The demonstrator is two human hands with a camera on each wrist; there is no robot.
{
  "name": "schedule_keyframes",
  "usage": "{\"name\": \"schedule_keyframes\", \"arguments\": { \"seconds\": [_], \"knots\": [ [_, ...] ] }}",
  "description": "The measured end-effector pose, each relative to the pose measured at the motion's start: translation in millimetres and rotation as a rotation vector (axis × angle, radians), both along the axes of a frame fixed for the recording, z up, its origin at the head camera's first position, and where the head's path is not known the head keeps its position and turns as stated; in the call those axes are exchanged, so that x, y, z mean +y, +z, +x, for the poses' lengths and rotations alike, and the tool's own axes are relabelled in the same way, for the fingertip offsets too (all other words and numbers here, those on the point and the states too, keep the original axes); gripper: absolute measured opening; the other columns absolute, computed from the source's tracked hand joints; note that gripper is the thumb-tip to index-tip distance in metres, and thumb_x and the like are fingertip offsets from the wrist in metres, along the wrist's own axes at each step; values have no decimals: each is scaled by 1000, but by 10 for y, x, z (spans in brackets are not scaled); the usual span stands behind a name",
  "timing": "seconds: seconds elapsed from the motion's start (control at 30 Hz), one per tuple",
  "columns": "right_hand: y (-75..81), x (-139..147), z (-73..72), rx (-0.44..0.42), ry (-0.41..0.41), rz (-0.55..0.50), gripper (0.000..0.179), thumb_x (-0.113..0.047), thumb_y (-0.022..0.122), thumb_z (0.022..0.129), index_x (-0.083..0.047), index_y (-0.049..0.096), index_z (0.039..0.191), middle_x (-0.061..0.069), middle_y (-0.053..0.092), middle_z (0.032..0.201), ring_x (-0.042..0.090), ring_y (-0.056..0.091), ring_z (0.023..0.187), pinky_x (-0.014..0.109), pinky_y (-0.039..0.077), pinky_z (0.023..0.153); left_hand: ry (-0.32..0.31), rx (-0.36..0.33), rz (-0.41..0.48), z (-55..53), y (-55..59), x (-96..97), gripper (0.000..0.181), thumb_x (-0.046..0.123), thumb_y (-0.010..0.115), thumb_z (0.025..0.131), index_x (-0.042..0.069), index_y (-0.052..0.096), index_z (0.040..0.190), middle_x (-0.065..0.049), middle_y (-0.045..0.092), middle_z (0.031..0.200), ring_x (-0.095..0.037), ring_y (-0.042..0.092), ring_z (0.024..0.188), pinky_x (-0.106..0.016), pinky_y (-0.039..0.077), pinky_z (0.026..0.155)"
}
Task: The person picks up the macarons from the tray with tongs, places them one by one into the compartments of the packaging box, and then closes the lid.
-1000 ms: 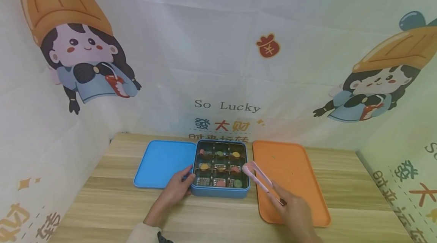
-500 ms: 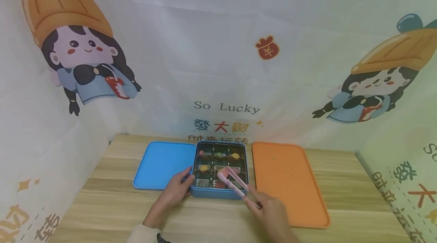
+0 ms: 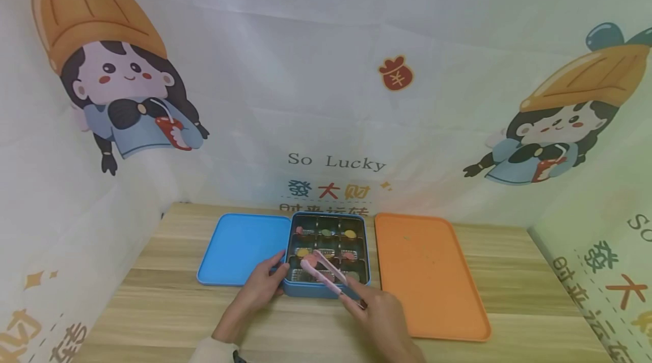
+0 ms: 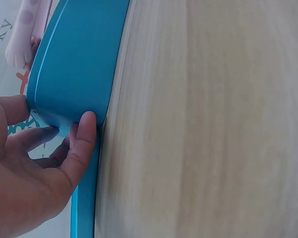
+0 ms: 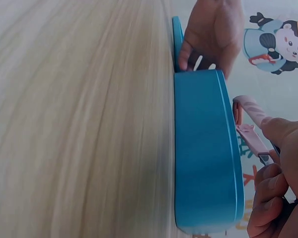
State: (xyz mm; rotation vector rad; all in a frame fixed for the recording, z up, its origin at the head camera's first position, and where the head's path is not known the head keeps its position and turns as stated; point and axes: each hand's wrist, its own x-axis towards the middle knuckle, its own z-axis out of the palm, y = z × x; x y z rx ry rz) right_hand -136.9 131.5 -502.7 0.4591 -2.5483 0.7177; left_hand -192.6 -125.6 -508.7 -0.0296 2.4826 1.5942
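A blue square box holds a dark divided insert with small pink, green and yellow pieces in its compartments. My left hand holds the box's left front corner; the left wrist view shows its thumb at the rim and fingers against the wall. With my right hand I grip pink tongs, their tips over the front left compartments. A reddish-pink piece sits between those tips, partly hidden. In the right wrist view the tongs reach over the box's rim. The tongs hide part of the front row.
Left of the box lies a flat blue lid, close against it. An orange tray with tiny specks lies to the right. All rest on a wooden table, with a printed white cloth behind.
My right hand has carried the tongs and the pinkish piece leftward, from the box's right rim to above its front left compartments. My left hand stays at the box's corner.
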Motion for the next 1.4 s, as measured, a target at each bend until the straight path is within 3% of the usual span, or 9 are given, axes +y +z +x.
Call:
{"name": "schedule_keyframes", "arguments": {
  "seconds": [0.17,0.4,0.8,1.4],
  "knots": [
    [-21,-67,-18,-69,14,16,36,-37,74,87,-17,75,118,-17,42,56,-5,31,51,14,28,45,-4,5,-4,8,-7,-4,53,22,50,104,3,36,152,-31,42,143,-28,58,103,-33,57,69],
    [-43,-109,-23,-102,3,26,36,-37,73,88,-18,75,118,-18,35,54,-4,29,49,15,28,43,-8,18,3,2,-10,0,53,22,50,104,4,36,153,-28,45,140,-20,58,88,-33,56,68],
    [-19,-133,-10,-128,-9,28,38,-38,73,88,-19,74,120,-18,29,52,-3,26,48,16,25,42,-9,8,-6,8,7,-6,53,22,49,105,4,36,153,-30,42,146,-31,56,109,-33,57,71],
    [-13,-115,-8,-108,-4,42,38,-40,72,88,-18,75,119,-18,24,54,-2,25,50,17,26,43,-9,2,0,5,-2,-6,54,22,50,105,4,35,153,-29,42,145,-31,56,109,-33,57,72]
  ]
}}
